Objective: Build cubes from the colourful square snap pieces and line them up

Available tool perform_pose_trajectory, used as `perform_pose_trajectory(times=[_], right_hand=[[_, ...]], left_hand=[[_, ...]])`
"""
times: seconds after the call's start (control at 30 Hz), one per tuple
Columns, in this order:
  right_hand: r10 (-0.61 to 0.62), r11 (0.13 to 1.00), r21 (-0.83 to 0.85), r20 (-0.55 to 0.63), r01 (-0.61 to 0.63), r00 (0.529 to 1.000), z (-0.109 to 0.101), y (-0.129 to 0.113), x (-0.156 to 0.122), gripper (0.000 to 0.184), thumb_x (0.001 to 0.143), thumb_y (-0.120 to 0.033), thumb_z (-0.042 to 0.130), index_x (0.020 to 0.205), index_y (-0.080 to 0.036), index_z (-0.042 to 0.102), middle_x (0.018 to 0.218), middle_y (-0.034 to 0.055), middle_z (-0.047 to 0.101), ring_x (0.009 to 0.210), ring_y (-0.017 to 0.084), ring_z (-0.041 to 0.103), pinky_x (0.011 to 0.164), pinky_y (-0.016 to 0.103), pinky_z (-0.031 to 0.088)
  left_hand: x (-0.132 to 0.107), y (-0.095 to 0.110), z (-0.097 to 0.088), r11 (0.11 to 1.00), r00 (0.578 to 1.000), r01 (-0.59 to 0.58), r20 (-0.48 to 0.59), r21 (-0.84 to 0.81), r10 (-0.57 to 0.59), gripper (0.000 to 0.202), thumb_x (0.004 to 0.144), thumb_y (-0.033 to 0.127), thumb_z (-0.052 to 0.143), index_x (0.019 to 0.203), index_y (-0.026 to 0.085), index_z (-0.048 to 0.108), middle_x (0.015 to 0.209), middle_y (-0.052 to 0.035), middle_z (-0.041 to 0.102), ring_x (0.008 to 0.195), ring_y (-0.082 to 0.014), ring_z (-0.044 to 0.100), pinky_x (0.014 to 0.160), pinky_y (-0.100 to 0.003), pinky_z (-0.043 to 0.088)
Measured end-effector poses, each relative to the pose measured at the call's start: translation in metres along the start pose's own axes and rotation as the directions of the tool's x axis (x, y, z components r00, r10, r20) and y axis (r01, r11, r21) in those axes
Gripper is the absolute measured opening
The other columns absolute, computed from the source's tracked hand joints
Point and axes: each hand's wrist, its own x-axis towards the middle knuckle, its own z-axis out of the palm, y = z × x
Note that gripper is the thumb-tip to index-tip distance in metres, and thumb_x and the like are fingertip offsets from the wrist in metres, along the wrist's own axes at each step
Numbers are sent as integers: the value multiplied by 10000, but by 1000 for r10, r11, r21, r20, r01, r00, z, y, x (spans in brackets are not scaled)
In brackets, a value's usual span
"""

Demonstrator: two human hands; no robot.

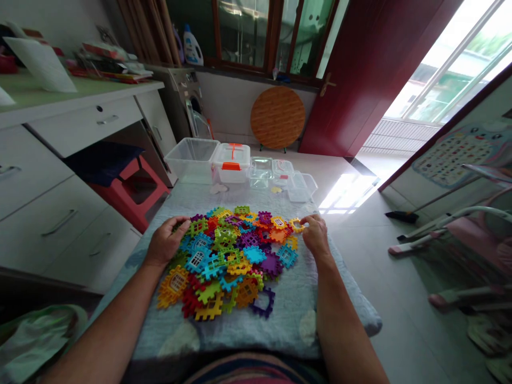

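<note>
A heap of colourful plastic interlocking building pieces [244, 256], notched along their edges, lies on the cloth-covered table [292, 320]. Several pieces have window-like lattices. At the heap's left edge rests my left hand [167, 241], fingers curved and thumb apart, beside a green lattice piece [197, 228]. It appears to hold nothing, though some fingertips are hidden. My right hand [316, 234] is at the far right of the heap, thumb and forefinger closed on the edge of a yellow building piece [296, 225]. A purple frame-shaped piece [264, 302] lies at the near edge.
Along the table's far side stand a large open clear bin [192, 160], a lidded box with orange latches [231, 164] and smaller clear containers [261, 173]. A pink stool [128, 184] is to the left. A pink-seated chair [476, 229] stands to the right.
</note>
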Motion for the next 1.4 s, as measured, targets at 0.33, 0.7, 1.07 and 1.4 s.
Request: perform_pose_trajectory(times=[0.33, 0.7, 1.07, 1.4], right_hand=[[32, 997, -73, 30, -30, 999, 12, -1, -3, 283, 752, -381, 653, 982, -216, 671, 915, 70, 619, 856, 224, 543, 835, 362, 450], [-69, 995, -64, 136, 78, 988, 14, -35, 1, 346, 833, -414, 621, 1117, -222, 669, 1219, 98, 639, 1170, 292, 492, 969, 416, 331], [-5, 998, 67, 19, 3, 1000, 13, -32, 12, 278, 898, -369, 499, 836, -201, 712, 930, 67, 703, 904, 197, 596, 855, 311, 385], [420, 906, 99, -93, -412, 903, -11, 2, 9, 219, 763, -358, 599, 890, -187, 651, 725, 32, 659, 687, 202, 612, 663, 290, 429]], left_hand=[[0, -1, -1, 1000, 1000, 4, 7, 14, -5, 417, 789, 559, 555, 992, 217, 680, 1030, -50, 708, 970, -254, 641, 967, -365, 460], [0, 2, -1, 999, 1000, -5, 11, 44, 4, 424, 774, 556, 554, 979, 207, 681, 1030, -57, 708, 963, -255, 641, 957, -365, 466], [-1, 5, -3, 998, 1000, -7, 13, 69, 6, 423, 767, 549, 546, 977, 206, 680, 1037, -57, 706, 975, -257, 641, 972, -374, 464], [-1, 9, -2, 995, 999, -47, 8, 93, 46, 407, 745, 539, 552, 948, 209, 678, 1022, -65, 707, 970, -262, 643, 959, -383, 477]])
